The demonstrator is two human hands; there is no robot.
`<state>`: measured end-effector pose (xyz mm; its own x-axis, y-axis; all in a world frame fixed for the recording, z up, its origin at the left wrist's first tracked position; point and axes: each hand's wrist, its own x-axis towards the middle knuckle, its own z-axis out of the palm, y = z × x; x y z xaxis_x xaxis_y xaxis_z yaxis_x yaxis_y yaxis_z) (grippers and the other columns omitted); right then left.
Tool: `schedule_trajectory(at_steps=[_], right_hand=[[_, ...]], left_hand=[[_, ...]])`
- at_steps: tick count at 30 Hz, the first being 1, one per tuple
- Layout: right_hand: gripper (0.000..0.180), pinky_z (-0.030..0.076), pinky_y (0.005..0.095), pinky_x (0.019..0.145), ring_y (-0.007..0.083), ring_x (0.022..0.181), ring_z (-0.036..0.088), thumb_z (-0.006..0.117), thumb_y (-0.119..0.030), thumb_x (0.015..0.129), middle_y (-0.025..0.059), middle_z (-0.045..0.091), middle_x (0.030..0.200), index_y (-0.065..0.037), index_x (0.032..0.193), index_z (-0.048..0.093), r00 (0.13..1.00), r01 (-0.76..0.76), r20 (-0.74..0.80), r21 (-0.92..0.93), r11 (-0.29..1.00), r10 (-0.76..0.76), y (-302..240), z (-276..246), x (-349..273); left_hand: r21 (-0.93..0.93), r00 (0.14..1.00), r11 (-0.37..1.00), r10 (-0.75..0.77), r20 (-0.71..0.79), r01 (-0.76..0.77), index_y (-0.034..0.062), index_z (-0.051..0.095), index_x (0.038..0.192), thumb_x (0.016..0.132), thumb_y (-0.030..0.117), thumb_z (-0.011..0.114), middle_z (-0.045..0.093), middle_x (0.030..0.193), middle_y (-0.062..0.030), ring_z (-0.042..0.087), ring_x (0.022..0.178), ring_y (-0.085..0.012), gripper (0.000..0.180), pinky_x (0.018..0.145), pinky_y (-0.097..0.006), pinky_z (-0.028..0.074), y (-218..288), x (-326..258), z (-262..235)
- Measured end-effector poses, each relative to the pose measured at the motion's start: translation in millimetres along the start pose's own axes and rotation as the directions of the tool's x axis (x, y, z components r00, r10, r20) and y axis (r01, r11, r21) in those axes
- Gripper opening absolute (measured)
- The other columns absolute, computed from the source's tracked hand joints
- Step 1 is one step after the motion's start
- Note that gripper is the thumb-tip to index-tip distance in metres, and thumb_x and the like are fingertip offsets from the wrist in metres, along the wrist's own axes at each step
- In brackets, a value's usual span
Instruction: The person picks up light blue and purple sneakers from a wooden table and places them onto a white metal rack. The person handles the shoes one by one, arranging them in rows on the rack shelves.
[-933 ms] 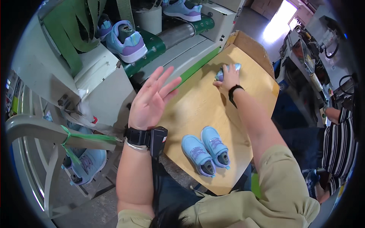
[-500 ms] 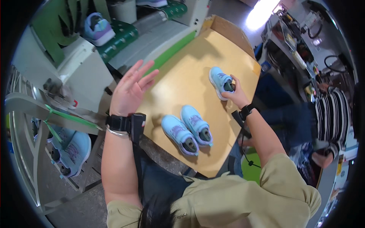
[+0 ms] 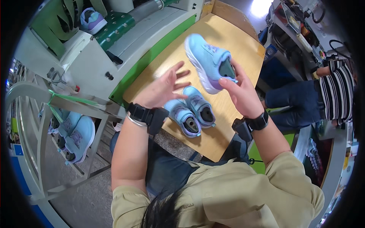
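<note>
A light blue sneaker (image 3: 207,62) with a white and lilac sole is held up over the table, tilted, its toe toward the far left. Its heel is gripped by my right hand (image 3: 243,89), thumb at the back and fingers around the collar. My left hand (image 3: 163,89) is raised left of it, empty, with fingers spread. Below, two matching sneakers stand side by side on the tan table (image 3: 152,79): the left one (image 3: 184,119), its toe partly covered by my left hand, and the right one (image 3: 199,106). Dark inserts show in their openings.
A machine with a green conveyor (image 3: 114,28) stands at the far left, bearing another sneaker (image 3: 92,21). Several sneakers (image 3: 78,138) sit on a grey metal rack (image 3: 28,95) at left. Cardboard (image 3: 232,15) edges the table's far end. A person in a striped top (image 3: 334,89) works at right.
My right hand has lifted the third sneaker off the table and brought it closer, toe turned left. My left hand has moved right and nearer, toward the pair.
</note>
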<state>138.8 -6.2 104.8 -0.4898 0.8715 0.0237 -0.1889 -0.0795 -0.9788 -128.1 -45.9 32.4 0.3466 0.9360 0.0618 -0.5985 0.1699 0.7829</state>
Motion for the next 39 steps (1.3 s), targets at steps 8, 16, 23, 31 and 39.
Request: schedule_trajectory(at_steps=[8,16,23,31,39], right_hand=[[0.082,0.030,0.0447,0.120,0.0376,0.143,0.036,0.072,-0.015,0.089,0.0242,0.037,0.151,-0.001,0.155,0.026,0.981,0.135,0.193,-0.770,0.624,0.025,69.9,-5.9,-38.9],[0.091,0.040,0.0394,0.112,0.0299,0.134,0.048,0.071,-0.005,0.088,0.0239,0.043,0.145,-0.006,0.159,0.015,0.995,-0.034,0.053,-0.611,0.791,0.084,110.1,-5.5,-59.4],[0.071,0.052,0.0345,0.095,0.0210,0.113,0.061,0.071,-0.010,0.091,0.0179,0.058,0.127,-0.010,0.148,0.028,0.995,0.027,-0.075,-0.439,0.898,-0.067,34.4,-26.6,57.7],[0.066,0.049,0.0331,0.100,0.0244,0.115,0.064,0.076,-0.031,0.092,0.0191,0.064,0.127,-0.010,0.148,0.048,0.766,0.578,0.147,-0.585,0.569,-0.626,-71.7,40.5,308.8],[0.062,0.043,0.0407,0.111,0.0388,0.127,0.057,0.066,-0.010,0.093,0.0233,0.059,0.137,-0.012,0.152,0.046,0.544,0.633,0.359,-0.769,0.090,-0.759,-22.8,47.6,376.2]], left_hand=[[-0.034,0.962,0.961,0.273,-0.003,-0.273,0.0089,0.033,0.156,0.101,0.064,0.043,0.048,0.152,-0.0197,0.062,0.124,-0.0370,0.079,0.088,-0.044,0.058,45.1,-13.3,14.9],[-0.053,0.823,0.828,0.544,-0.166,-0.558,-0.0002,0.026,0.156,0.107,0.044,0.044,0.035,0.157,-0.0248,0.039,0.143,-0.0434,0.068,0.114,-0.047,0.047,96.6,-5.6,-50.2],[-0.228,0.778,0.744,0.591,-0.212,-0.628,-0.0003,0.035,0.151,0.108,0.040,0.046,0.045,0.151,-0.0184,0.044,0.142,-0.0376,0.059,0.116,-0.047,0.044,94.4,6.7,-52.1],[0.190,0.725,0.838,0.540,-0.427,-0.512,-0.0011,0.048,0.141,0.101,0.060,0.049,0.068,0.128,-0.0188,0.066,0.119,-0.0271,0.072,0.098,-0.037,0.053,96.7,-2.8,-38.7],[0.223,0.732,0.843,0.536,-0.421,-0.489,0.0000,0.058,0.132,0.105,0.060,0.041,0.070,0.121,-0.0175,0.068,0.112,-0.0276,0.068,0.098,-0.039,0.051,90.1,2.7,-49.7]])
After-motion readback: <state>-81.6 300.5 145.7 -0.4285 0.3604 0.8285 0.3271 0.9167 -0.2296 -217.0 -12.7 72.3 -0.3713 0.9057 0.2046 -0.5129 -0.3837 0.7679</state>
